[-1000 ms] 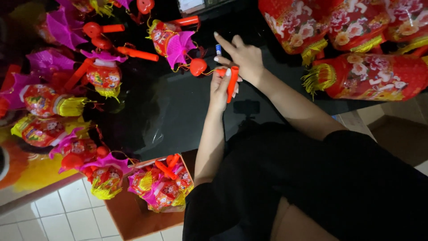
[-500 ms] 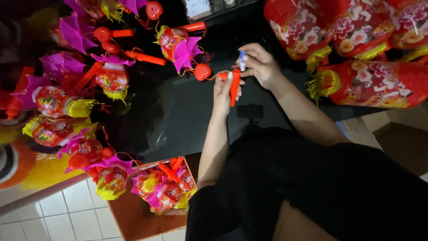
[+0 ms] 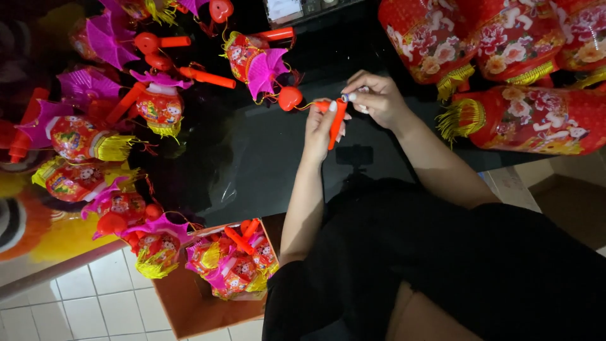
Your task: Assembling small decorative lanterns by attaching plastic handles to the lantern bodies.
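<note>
Holding an orange stick handle at frame centre, the left hand is closed round it w/ fingers wrapped, above the dark worktop. The right hand, just right of it, is pinched shut on a small whitish item at the handle's top end; what it is can't be told. A thin string is seen running from the handle to a red heart bauble & a pink-fanned toy lantern, upper centre. More small lanterns are piled at left; big red lanterns are laid at upper right. A cardboard box w/ lanterns sits on the floor, lower centre-left.
</note>
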